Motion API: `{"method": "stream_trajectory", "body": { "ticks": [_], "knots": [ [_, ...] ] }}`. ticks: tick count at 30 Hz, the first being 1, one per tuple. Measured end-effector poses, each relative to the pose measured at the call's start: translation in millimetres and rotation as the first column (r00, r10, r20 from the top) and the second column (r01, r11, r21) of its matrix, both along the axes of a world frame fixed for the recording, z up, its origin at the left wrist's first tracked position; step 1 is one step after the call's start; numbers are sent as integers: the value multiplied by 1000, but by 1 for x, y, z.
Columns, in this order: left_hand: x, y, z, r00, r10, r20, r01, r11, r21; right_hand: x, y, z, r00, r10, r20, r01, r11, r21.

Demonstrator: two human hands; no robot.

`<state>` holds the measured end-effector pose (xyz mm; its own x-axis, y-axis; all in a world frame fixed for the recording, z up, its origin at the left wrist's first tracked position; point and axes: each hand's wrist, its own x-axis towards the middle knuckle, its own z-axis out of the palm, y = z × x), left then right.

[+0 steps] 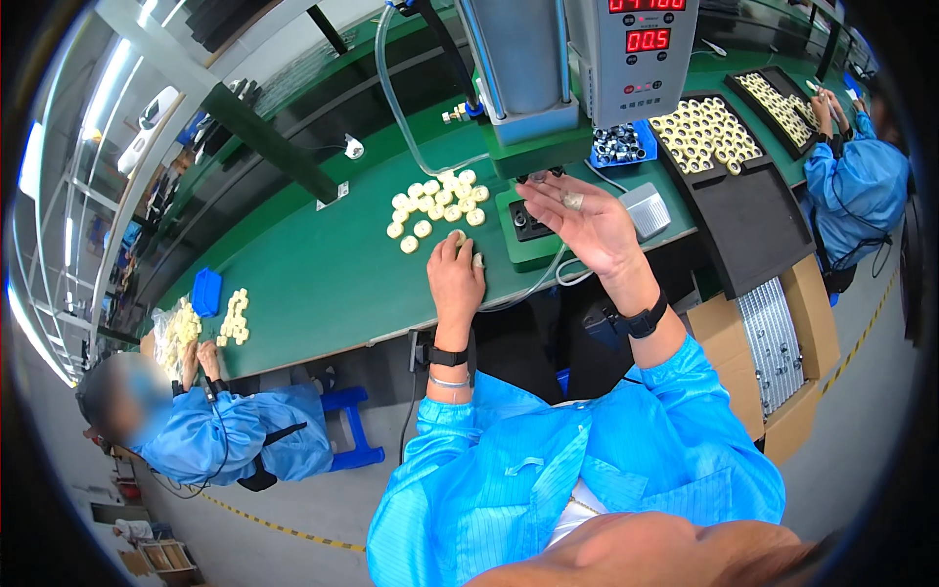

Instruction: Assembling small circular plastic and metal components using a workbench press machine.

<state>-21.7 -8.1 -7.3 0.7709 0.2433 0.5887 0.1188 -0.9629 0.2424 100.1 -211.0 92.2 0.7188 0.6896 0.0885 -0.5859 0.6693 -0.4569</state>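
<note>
My left hand (457,281) rests on the green bench, its fingers closed on a cream round plastic part (460,237). Just beyond it lies a loose cluster of similar cream round parts (443,201). My right hand (594,232) is raised palm up at the bench press (531,147), fingers stretched out under the press head. Its fingertips are close to the dark tooling there; whether they touch it I cannot tell. A pale band (571,200) wraps one right finger. Below the head sits the press's dark fixture (528,223) on a green base.
A control box (648,59) with red digits stands beside the press. To the right are a blue bin (641,147) of metal rings, a black tray (758,215) partly filled with parts, and an open carton (820,323). Co-workers in blue sit left (235,430) and right (861,191).
</note>
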Motion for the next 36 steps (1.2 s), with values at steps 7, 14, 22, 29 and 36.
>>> {"method": "stream_trajectory", "body": {
  "ticks": [7, 14, 22, 29, 36],
  "knots": [
    [-1, -1, 1, 1000, 18, -11, -18, 1000, 4, 22, 8, -14, 981, 133, -140, -125, 990, 63],
    [-2, -2, 1, 1000, 4, -2, -4, 1000, -10, 28, 23, -39, 989, 66, -136, -60, 997, 45],
    [-1, -1, 2, 1000, 8, -5, -8, 1000, -10, 15, 17, -32, 994, 71, -79, -75, 996, -56],
    [-2, -1, 2, 1000, 7, -1, -7, 1000, -10, 12, 17, -26, 995, 26, -96, -33, 997, -76],
    [-2, -1, 1, 1000, 7, -10, -7, 1000, -12, 13, 20, -35, 998, -37, -45, 31, 991, -128]
  ]
}}
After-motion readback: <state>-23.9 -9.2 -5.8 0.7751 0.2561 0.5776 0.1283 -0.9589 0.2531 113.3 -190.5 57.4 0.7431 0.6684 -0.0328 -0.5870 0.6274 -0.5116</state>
